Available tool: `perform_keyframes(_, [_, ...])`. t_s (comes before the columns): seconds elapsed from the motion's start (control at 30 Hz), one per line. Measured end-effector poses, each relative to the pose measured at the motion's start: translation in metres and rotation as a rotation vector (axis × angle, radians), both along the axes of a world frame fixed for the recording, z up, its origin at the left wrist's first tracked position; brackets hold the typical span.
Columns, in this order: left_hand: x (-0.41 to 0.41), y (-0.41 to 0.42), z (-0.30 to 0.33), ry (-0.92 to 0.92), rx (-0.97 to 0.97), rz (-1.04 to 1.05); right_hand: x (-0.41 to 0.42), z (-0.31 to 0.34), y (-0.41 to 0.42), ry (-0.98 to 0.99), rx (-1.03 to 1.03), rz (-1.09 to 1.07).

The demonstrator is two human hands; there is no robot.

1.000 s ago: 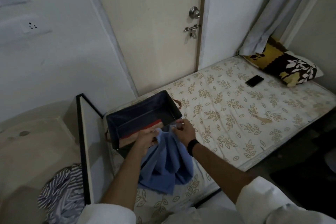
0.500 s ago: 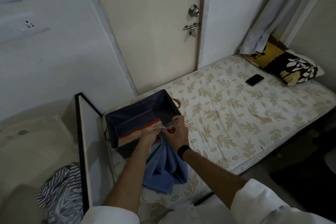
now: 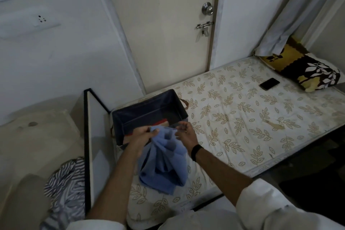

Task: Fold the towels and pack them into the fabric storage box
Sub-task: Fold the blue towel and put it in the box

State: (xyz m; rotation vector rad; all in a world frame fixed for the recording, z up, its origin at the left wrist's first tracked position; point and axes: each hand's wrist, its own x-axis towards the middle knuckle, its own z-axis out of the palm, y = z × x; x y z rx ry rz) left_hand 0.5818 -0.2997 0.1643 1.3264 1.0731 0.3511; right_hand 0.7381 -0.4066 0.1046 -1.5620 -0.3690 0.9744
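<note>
A blue towel hangs bunched over the near end of the bed, its lower part resting on the mattress. My left hand grips its top edge on the left. My right hand pinches the same edge on the right. Just behind my hands stands the dark blue fabric storage box, open at the top, with a red and tan folded cloth lying inside it.
The bed has a leaf-patterned mattress with a black phone and a patterned pillow at the far end. A striped cloth lies on the floor left of a white board with a black frame. A closed door stands behind the box.
My hands came close together at the towel's top edge half a second ago. They have since moved apart a little along that edge.
</note>
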Motion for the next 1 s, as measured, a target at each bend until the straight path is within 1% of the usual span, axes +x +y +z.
perform_keyframes(0.07, [-0.017,0.003,0.025,-0.036,0.06,-0.103,0.011,-0.003,-0.006,-0.169,-0.032,0.146])
perform_keyframes(0.13, [-0.033,0.009,0.051,-0.045,0.109,-0.177,0.02,0.001,-0.005,-0.345,-0.019,0.318])
perform_keyframes(0.23, [-0.055,0.012,0.08,-0.035,0.162,-0.196,0.024,-0.002,0.009,-0.6,-0.017,0.577])
perform_keyframes(0.33, [-0.074,0.013,0.096,-0.025,0.214,-0.164,0.021,-0.029,0.025,-0.778,-0.036,0.725])
perform_keyframes(0.4, [-0.085,0.01,0.101,-0.028,0.254,-0.156,0.016,-0.024,0.026,-0.877,-0.043,0.758])
perform_keyframes(0.43, [-0.089,0.009,0.103,-0.026,0.259,-0.141,0.012,-0.014,0.024,-0.89,-0.045,0.769])
perform_keyframes(0.53, [-0.1,0.003,0.108,-0.079,0.271,-0.084,0.004,-0.003,0.023,-0.839,-0.046,0.882])
perform_keyframes(0.63, [-0.109,0.0,0.108,-0.105,0.299,-0.023,-0.003,-0.005,0.016,-0.725,-0.084,0.96])
perform_keyframes(0.77, [-0.115,0.0,0.097,-0.065,0.308,0.018,-0.008,-0.014,0.01,-0.678,-0.125,0.895])
perform_keyframes(0.87, [-0.117,-0.001,0.094,-0.042,0.313,0.024,-0.012,-0.009,0.015,-0.716,-0.161,0.941])
perform_keyframes(1.0, [-0.117,0.0,0.097,-0.072,0.314,0.014,-0.011,-0.016,0.018,-0.743,-0.299,0.979])
